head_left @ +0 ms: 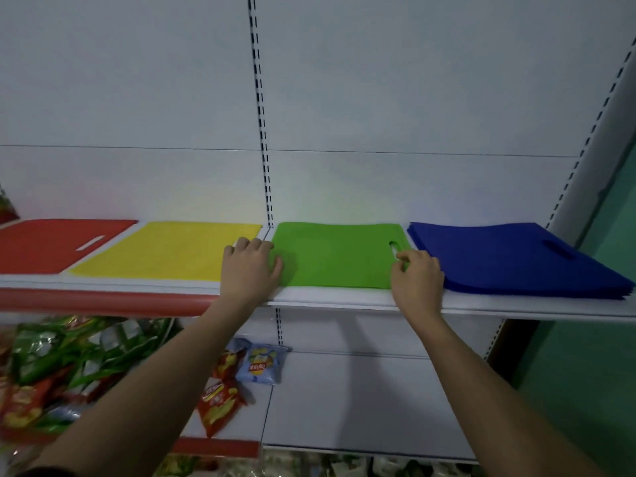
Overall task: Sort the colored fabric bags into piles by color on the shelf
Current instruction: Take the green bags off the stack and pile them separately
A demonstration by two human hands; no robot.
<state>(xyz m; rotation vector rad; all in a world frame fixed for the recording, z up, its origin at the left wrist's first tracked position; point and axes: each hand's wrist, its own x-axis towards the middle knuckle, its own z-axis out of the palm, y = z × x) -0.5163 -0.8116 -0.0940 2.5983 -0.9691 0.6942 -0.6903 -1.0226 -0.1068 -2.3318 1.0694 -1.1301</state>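
On the shelf (pixel 330 299), green bag (pixel 335 258) under both hands, Lay's chip packet (pixel 260 363) below.

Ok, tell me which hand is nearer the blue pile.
Right. The right hand pinches the green bag's right edge, beside the blue pile; the left hand rests at its left edge.

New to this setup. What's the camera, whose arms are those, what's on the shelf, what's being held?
There is no robot here. One wide-angle camera is worn on a person's head and looks down at their bare arms. On the white metal shelf lie four flat fabric bag piles, left to right: red, yellow, green, blue. The left hand rests on the green pile's left edge. The right hand pinches its right edge, near the handle slot. Snack packets lie on the shelf below.
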